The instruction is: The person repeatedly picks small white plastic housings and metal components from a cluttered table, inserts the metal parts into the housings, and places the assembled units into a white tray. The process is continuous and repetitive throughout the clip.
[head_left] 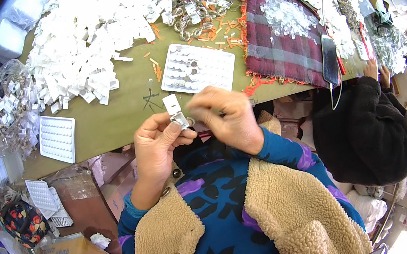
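Note:
My left hand [156, 139] pinches a small white plastic case [175, 112] between thumb and fingers, in front of my chest by the table's near edge. The case's flap stands up, away from its body. Right beside it is my right hand [226, 118], its fingers curled toward the case and smeared by motion; whether they hold anything does not show. Just beyond both hands lies a white tray [221, 67] with rows of round wells, several of them filled with silvery button-like discs.
A large heap of white plastic pieces [83, 45] covers the far left of the green table [105, 128]. Metal-looking clasps [192, 11] and orange strips [211, 33] lie beyond the tray. Rightward are a plaid cloth [276, 49], a phone [329, 60] and a person in black [370, 129].

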Demonstrator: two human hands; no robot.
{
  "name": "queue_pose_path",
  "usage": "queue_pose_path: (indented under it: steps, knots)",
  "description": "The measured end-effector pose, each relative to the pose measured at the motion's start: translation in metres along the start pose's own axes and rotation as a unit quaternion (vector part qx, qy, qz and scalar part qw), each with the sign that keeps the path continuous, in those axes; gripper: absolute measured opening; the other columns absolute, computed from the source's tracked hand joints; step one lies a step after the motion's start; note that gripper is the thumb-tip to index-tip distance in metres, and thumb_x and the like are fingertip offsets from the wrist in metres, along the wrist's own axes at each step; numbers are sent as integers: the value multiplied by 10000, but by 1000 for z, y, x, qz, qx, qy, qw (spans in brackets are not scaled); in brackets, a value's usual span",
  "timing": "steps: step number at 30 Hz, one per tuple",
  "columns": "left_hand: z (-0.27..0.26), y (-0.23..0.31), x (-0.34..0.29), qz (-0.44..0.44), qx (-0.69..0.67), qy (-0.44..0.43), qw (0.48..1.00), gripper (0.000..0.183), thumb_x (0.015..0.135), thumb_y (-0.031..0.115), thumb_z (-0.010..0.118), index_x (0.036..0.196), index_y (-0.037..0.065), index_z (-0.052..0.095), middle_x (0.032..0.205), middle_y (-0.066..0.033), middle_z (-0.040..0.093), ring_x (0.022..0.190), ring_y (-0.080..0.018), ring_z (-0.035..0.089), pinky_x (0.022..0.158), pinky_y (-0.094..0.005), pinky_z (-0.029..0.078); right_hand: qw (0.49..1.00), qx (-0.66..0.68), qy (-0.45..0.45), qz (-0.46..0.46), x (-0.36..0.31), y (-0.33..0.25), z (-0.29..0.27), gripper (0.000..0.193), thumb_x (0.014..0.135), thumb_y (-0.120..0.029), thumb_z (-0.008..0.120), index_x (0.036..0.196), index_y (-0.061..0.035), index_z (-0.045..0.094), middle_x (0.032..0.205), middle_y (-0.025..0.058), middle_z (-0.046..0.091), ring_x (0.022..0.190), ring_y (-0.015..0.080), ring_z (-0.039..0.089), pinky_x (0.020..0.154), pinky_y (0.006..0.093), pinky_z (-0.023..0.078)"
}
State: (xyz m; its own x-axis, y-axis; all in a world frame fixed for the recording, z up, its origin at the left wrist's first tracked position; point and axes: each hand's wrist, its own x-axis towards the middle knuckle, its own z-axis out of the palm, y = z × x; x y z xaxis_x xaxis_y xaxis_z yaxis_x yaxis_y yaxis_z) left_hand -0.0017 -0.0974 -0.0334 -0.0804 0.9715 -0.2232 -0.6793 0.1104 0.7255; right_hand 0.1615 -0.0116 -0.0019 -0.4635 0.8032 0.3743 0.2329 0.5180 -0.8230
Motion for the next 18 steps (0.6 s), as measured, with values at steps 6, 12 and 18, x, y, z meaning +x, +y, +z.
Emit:
queue_pose_path:
  steps: [6,12,18]
  knots:
    - [-2,4,10,7,-39,13,999,226,955,57,607,1146,-63,585,970,-213,696,796,-230,725,688,-319,629,988,-152,19,-20,20,35,-6,190,814,47,687,996,1,716,874,116,622,757,250,643,654,322,514]
    - [-1,6,11,1,-42,14,999,232,952,58,612,1146,-66,581,971,-221,695,789,-232,723,690,-325,630,983,-178,-10,-53,24,42,1,184,805,34,693,987,8,688,878,121,609,749,274,630,651,339,513]
    - [-2,7,13,-6,-61,15,998,223,955,56,607,1143,-60,581,995,-209,694,793,-219,718,699,-328,629,994,-99,-37,-5,26,35,-11,176,797,63,668,963,8,668,924,125,623,768,265,641,650,338,523]
